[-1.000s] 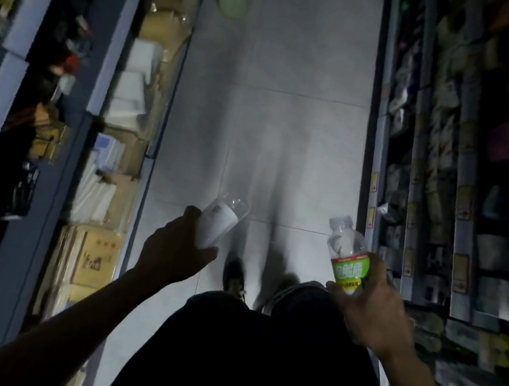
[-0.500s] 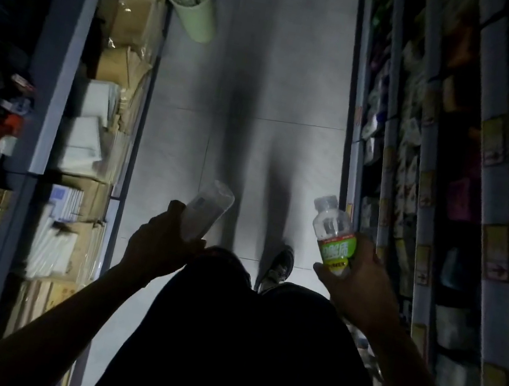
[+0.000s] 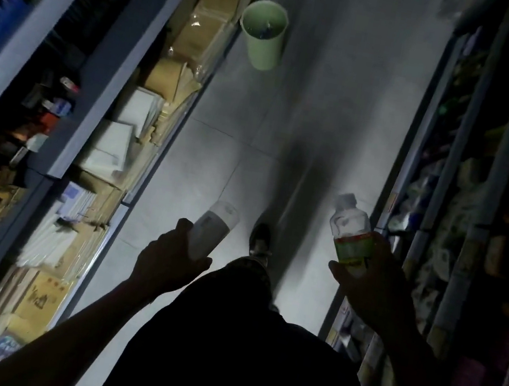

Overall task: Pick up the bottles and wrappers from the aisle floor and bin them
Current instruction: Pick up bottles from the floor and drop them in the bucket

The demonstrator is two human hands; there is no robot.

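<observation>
Two bottles are already off the floor and in the person's grip, neither yet binned. The right hand (image 3: 377,279), at lower right of the frame, wraps its fingers round a clear plastic bottle (image 3: 351,232) with a green and red label and a pale cap, held roughly upright. The left hand (image 3: 168,259), at lower centre, curls round a white-labelled bottle (image 3: 210,231) of smooth, cloudy plastic, tilted up and to the right; its outer end looks flat and clear, so I cannot tell whether that is its base or its top.

The bin (image 3: 263,33), a pale green round plastic tub with smooth tapering walls, stands well ahead at upper centre, beside the cardboard boxes (image 3: 208,24) along the left shelving. Something small and dark lies inside it; what it is I cannot tell. Judging from this, the carry to the bin is under way and the drop remains. The visible grey tiled aisle floor (image 3: 322,109), matt and dimly lit, shows no wrappers or further bottles, though motion blur and the person's dark clothing hide part of it.
</observation>
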